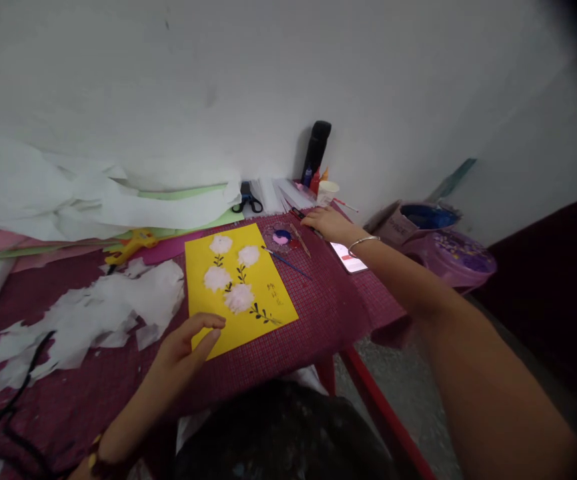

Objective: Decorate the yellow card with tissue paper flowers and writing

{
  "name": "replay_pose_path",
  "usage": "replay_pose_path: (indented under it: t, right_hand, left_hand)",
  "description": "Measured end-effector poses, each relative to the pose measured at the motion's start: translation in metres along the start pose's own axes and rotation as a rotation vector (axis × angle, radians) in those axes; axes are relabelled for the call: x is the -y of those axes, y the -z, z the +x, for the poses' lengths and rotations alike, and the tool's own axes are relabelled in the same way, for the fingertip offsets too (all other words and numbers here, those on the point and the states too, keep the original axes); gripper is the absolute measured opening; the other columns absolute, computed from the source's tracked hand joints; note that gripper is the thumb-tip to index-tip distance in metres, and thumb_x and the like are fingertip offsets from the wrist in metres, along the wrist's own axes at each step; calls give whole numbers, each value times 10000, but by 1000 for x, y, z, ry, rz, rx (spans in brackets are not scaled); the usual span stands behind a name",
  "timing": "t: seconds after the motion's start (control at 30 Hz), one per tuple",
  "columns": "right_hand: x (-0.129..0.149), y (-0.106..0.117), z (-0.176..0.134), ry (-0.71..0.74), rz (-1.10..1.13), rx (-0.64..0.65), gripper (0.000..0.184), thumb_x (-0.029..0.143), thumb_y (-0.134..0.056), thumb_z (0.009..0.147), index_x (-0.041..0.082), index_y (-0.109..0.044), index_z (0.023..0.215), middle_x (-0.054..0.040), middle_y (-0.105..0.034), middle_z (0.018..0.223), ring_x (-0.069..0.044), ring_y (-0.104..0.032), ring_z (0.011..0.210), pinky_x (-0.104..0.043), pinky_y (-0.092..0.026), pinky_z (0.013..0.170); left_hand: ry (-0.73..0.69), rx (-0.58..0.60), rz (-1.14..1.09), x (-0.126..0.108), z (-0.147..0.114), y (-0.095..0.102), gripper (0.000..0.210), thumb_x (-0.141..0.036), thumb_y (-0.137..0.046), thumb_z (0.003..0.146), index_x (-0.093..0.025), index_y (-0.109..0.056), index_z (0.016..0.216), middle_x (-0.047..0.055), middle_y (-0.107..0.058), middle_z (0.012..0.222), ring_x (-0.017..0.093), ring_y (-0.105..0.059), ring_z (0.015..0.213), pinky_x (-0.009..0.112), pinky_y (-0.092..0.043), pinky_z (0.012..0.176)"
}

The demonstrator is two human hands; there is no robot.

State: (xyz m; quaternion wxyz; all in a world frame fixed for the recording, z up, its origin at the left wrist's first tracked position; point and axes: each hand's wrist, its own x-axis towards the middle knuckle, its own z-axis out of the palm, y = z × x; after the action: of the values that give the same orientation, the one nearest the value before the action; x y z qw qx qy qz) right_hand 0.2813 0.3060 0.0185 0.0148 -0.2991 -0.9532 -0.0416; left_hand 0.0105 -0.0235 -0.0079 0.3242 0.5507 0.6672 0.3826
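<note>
On the table, yellow card [241, 287] bears four white flowers; left grip [188, 343] rests open.

Yellow card [238, 287] with white flowers, maroon checked tablecloth [318, 313], black scissors [247, 199].

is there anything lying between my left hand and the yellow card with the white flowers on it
No, nothing visible lies between them. The left hand rests at the near corner of the yellow card, fingertips already over its edge. The torn white paper scraps lie off to the left of the card, not in between.
</note>
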Motion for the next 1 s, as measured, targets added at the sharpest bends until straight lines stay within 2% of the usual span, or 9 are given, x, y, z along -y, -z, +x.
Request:
replay_pose_path:
  t: [0.13, 0.2, 0.3, 0.43, 0.53, 0.67, 0.87, 1.0]
  right_hand:
    - [1, -12, 8, 5, -46, 31, 344, 94, -434, 941, 150, -609, 1231, -162, -667, 1150, -253, -528, 1126, -400, -266, 974]
    - [10, -15, 10, -92, -62, 16, 349, 144, -399, 960, 140, -583, 1256, -178, -646, 1192, -276, -524, 1148, -418, -277, 977]
    - [30, -18, 10, -249, -66, 13, 336, 219, -368, 967, 114, -612, 1172, -191, -641, 1196, -285, -559, 1128, -403, -336, 947]
    - [53, -22, 5, -359, -47, 73, 327, 277, -393, 945, 123, -636, 1102, -179, -690, 1116, -267, -647, 1008, -354, -430, 850]
    - [60, -25, 1, -442, -39, 138, 339, 329, -450, 914, 109, -646, 1081, -189, -723, 1012, -278, -692, 920, -326, -479, 760]
    - [60, -26, -1, -466, -23, 208, 288, 281, -523, 860, 121, -673, 1046, -196, -737, 964, -312, -705, 925, -330, -512, 727]
    - [59, -23, 2, -483, -3, 255, 291, 253, -518, 863, 101, -692, 1040, -228, -728, 991, -347, -682, 1010, -377, -526, 786]
    - [58, -21, 5, -517, 19, 285, 306, 261, -535, 855, 95, -700, 1053, -218, -733, 985, -320, -696, 983, -344, -529, 774]
  left_hand:
    - [25, -13, 27, 8, 2, 7, 318, -475, -527, 822, -204, -672, 903, 88, -717, 1032, 263, -651, 1031, 424, -508, 942]
    - [46, -20, 52, 8, 5, 13, 331, -492, -529, 820, -208, -669, 915, 88, -714, 1045, 268, -647, 1038, 447, -495, 962]
    - [37, -14, 79, 6, 15, 19, 337, -505, -533, 815, -211, -665, 912, 90, -710, 1062, 275, -643, 1047, 461, -485, 969]
    - [-34, 11, 88, 1, 29, 19, 317, -486, -536, 816, -211, -665, 904, 86, -718, 1027, 260, -655, 1011, 432, -507, 931]
    - [-84, 28, 85, -2, 34, 16, 299, -467, -538, 817, -208, -669, 893, 81, -723, 994, 242, -663, 974, 404, -521, 908]
    - [-103, 29, 96, -1, 37, 15, 294, -466, -543, 818, -213, -677, 881, 78, -731, 971, 238, -673, 936, 391, -536, 885]
    - [-110, 44, 128, 10, 37, 14, 284, -468, -539, 828, -224, -681, 864, 64, -744, 944, 229, -681, 898, 368, -542, 862]
    - [-192, 83, 198, 0, 48, 10, 279, -443, -508, 847, -213, -666, 844, 57, -734, 886, 215, -672, 846, 345, -531, 814]
